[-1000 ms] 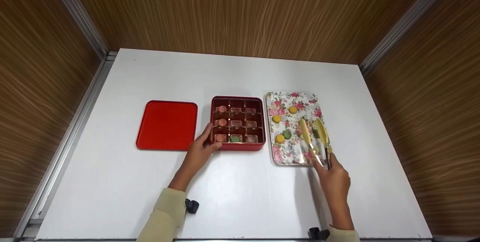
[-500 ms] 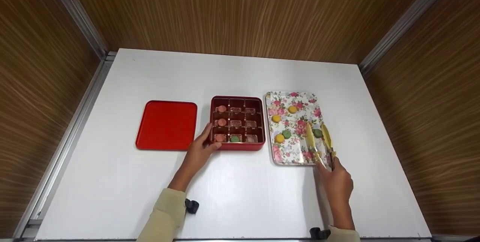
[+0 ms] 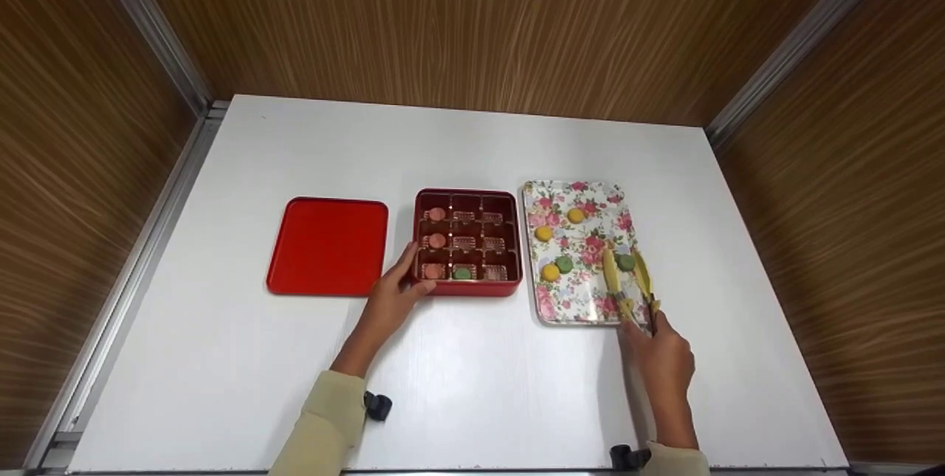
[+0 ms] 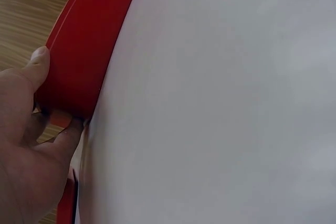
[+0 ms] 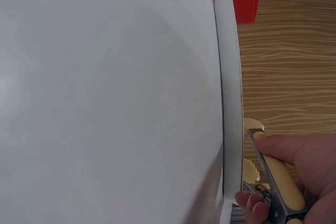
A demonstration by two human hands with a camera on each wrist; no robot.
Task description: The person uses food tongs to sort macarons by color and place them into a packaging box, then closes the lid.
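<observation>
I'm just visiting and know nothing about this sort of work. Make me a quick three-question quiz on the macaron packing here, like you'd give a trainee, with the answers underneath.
1. How many yellow macarons lie on the floral tray?
2. True or false: the red lid covers the divided box.
3. Fill in: the tongs in the right hand have their tips on either side of a ____ macaron.

Key
1. Three.
2. False: the red lid lies to the left of the divided box, which the left hand grips.
3. Green: it is a green macaron.
</observation>
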